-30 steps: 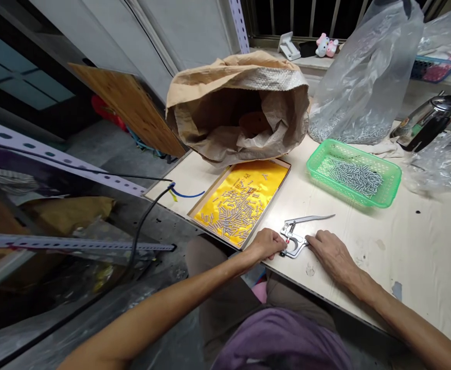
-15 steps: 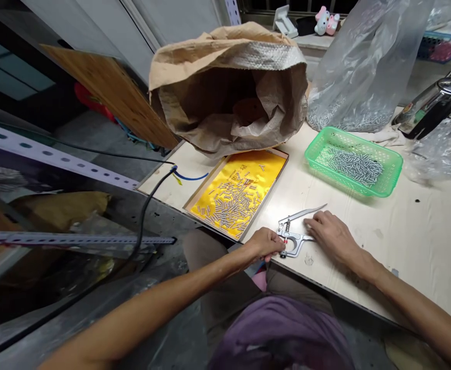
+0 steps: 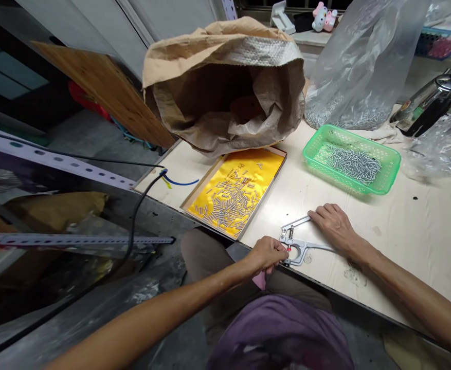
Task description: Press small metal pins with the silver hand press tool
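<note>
Silver hand pliers (image 3: pixel 301 246), like snap-fastener pliers, lie at the table's front edge, with a spring and a small red part at the jaws. My left hand (image 3: pixel 268 253) is closed in a pinch beside the jaws; whatever its fingertips hold is too small or hidden to tell. Over the pliers' upper handle rests my right hand (image 3: pixel 334 226), fingers curled around its end, while the lower handle runs toward my wrist. Left of the pliers is a shallow tray (image 3: pixel 263 199) lined in yellow, with many small metal pieces (image 3: pixel 229 205) scattered in it.
A green basket (image 3: pixel 313 167) of similar metal pieces sits behind my right hand. At the back stand a large open paper sack (image 3: pixel 225 56), a clear plastic bag (image 3: pixel 364 67) with metal pieces, and a kettle (image 3: pixel 431 103). A black cable (image 3: pixel 134 226) hangs past the table's left edge.
My right hand has moved from beside the handles onto the upper handle and closed over it. The pliers have turned and shifted slightly right. My left hand stays pinched at the jaws.
</note>
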The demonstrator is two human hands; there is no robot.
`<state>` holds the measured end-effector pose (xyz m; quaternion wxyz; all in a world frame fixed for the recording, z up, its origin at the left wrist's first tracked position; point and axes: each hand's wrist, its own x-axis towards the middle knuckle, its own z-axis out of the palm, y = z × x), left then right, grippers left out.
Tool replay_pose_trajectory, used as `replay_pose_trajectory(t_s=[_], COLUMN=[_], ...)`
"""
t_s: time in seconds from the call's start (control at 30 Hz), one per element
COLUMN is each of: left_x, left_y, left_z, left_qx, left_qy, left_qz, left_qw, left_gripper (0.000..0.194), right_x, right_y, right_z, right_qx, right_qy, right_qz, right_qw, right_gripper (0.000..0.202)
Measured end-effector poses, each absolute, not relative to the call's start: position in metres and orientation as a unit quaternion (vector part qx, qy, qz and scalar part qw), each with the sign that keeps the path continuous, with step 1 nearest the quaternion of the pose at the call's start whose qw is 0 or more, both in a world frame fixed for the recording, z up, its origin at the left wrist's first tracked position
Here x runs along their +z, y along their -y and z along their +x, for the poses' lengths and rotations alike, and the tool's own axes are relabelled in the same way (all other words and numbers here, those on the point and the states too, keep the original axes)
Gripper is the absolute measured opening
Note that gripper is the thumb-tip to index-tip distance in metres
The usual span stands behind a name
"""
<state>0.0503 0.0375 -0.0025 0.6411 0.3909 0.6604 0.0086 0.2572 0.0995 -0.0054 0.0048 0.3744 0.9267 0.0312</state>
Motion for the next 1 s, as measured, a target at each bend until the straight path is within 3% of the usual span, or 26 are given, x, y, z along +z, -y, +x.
replay_pose_trajectory(t_s=[0.47, 1.0], left_x=[-0.003, -0.009], left_y=[-0.036, -0.032], left_z=[0.063, 0.066], left_qx=[-0.007, -0.011], left_qy=[-0.655, -0.642], left_qz=[0.407, 0.400], left_qw=[0.637, 0.654], left_gripper=[0.013, 0.007], right_x=[0.005, -0.007], right_y=[-0.111, -0.091], right_z=[0.267, 0.279], right_qx=[-0.082, -0.016], right_qy=[-0.914, -0.904], right_qz=[0.397, 0.426], right_qw=[0.007, -0.030], right_gripper=[0.015, 0.021])
